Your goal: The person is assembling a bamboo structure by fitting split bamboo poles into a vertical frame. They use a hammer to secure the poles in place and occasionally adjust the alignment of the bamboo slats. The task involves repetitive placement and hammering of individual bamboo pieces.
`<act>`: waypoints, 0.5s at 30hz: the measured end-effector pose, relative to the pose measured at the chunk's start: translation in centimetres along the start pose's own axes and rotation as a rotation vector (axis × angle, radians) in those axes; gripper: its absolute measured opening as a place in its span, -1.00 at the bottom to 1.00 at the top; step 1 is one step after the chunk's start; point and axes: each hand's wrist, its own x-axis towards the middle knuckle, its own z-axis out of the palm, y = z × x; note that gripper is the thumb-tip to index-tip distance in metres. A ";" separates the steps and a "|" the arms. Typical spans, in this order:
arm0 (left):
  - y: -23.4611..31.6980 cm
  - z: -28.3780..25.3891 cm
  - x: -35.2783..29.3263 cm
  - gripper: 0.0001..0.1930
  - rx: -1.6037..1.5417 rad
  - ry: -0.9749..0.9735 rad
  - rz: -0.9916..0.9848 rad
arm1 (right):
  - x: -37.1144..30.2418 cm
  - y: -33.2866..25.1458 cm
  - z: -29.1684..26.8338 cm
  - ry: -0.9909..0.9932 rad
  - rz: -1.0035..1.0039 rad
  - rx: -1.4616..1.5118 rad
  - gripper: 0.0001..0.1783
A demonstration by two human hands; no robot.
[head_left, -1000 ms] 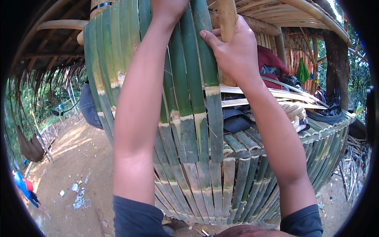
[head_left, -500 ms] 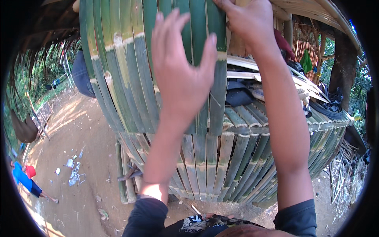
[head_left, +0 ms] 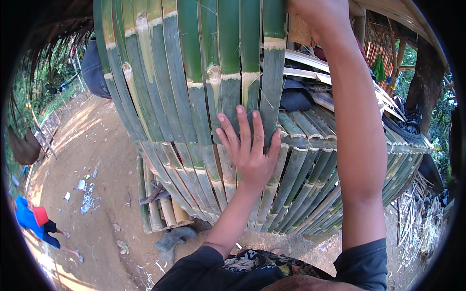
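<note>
A wall of split bamboo slats [head_left: 199, 111], green above pale joints, stands upright before me. My left hand [head_left: 252, 155] lies against the lower ends of these slats with its fingers spread, holding nothing. At the top, my right hand [head_left: 323, 19] is curled at the side edge of the rightmost bamboo slat [head_left: 273, 63]. Its fingertips are partly cut off by the picture's edge. Below runs a second band of bamboo slats [head_left: 286, 194], with gaps between them. A bamboo ledge [head_left: 315, 143] joins it to the right of the upright slats.
Pale split strips [head_left: 310, 72] and a dark object [head_left: 296, 97] lie on the ledge. A short bamboo rack [head_left: 160, 208] and grey boots [head_left: 174, 240] are on the dirt floor. A person in blue [head_left: 29, 213] with a red object is at far left. Bamboo scraps [head_left: 417, 228] lie at right.
My left hand has come down and to the right, from in front of the slats to rest on their lower ends. My right hand has shifted slightly up and right at the edge.
</note>
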 end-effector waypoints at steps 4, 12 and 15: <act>0.0 0.1 -0.1 -0.40 0.008 0.005 -0.012 | 0.1 -0.1 0.2 -0.003 0.027 0.026 -0.68; 0.0 0.0 -0.1 -0.42 0.029 -0.011 -0.003 | 0.0 0.2 -0.1 -0.043 -0.042 0.072 -0.68; 0.1 0.2 -0.1 -0.43 0.040 0.002 0.006 | 0.7 0.6 0.0 -0.047 -0.004 0.047 -0.68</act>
